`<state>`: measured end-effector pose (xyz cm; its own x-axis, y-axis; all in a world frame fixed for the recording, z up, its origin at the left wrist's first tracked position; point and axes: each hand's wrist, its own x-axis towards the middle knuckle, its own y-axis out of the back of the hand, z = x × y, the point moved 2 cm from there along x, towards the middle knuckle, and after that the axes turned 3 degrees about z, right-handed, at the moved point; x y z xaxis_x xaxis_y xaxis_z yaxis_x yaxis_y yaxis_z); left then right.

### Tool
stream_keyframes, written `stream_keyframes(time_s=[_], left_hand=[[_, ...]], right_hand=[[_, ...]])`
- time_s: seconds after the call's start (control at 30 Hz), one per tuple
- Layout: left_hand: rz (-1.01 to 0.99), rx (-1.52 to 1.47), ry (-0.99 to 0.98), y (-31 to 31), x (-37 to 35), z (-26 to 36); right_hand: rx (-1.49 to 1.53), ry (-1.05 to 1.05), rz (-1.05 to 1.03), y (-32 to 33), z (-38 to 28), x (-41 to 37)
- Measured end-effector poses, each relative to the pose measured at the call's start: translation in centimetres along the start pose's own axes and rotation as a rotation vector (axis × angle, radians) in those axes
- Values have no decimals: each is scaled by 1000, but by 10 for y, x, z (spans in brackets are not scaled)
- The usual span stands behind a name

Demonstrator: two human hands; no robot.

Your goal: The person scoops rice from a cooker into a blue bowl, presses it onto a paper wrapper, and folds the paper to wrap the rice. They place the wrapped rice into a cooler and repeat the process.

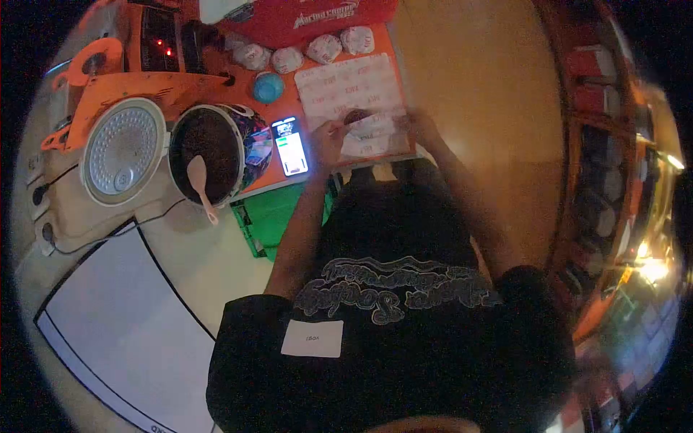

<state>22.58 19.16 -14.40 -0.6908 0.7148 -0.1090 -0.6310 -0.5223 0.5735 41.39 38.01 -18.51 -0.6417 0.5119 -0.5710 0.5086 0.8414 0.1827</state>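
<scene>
Printed white wrapping paper (346, 86) lies on the orange table. At its near edge my left hand (329, 137) pinches the left side of a paper sheet (372, 130). My right hand (421, 131) is at the sheet's right side, its fingers closed on the paper. A small dark item (356, 115) shows at the top edge of the sheet between my hands; what it is cannot be made out. A lit phone (289, 148) lies just left of my left hand. Behind the paper, several wrapped round bundles (324, 49) stand in a row.
A round blue object (268, 88) sits left of the paper. Farther left is an open rice cooker (242, 148) with a pink paddle (197, 175) and its raised lid (123, 151). A green crate (271, 216) is below the table edge, and a red box (310, 22) stands behind.
</scene>
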Motion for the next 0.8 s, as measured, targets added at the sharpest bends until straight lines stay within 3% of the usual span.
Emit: stream_keyframes(time_s=[0.07, 0.1, 0.17, 0.2, 0.27, 0.37, 0.47, 0.57, 0.63, 0.7, 0.77, 0.8], left_hand=[[-3, -16, 53, -10, -2, -2], [32, -17, 37, -11, -5, -2], [69, -15, 25, -12, -9, -6], [67, 14, 61, -11, -7, -11], [137, 37, 81, -16, -8, -11], [143, 69, 22, -16, -8, -8], [85, 113, 134, -11, -7, -2], [166, 328, 25, -3, -13, -17], [257, 277, -82, 10, -20, -20], [344, 159, 142, 27, -30, -17], [330, 210, 128, 26, -31, -36], [247, 135, 24, 25, -35, -30]], right_hand=[[-127, 155, 258, 0, -7, -4], [-123, 161, 255, -1, -11, -9], [-356, 480, 417, -3, -24, -27], [-355, 485, 411, -8, -20, -29], [-604, 893, -28, -37, -6, -34], [-840, 1081, -42, -63, 4, -36], [-866, 1071, -19, -62, 2, -36], [-995, 1023, -20, -65, 6, -34], [-1058, 1017, -19, -59, -3, -40], [-1128, 1008, -21, -52, -12, -48], [-1186, 1043, 94, -45, -23, -54], [-1192, 1042, 92, -46, -20, -52]])
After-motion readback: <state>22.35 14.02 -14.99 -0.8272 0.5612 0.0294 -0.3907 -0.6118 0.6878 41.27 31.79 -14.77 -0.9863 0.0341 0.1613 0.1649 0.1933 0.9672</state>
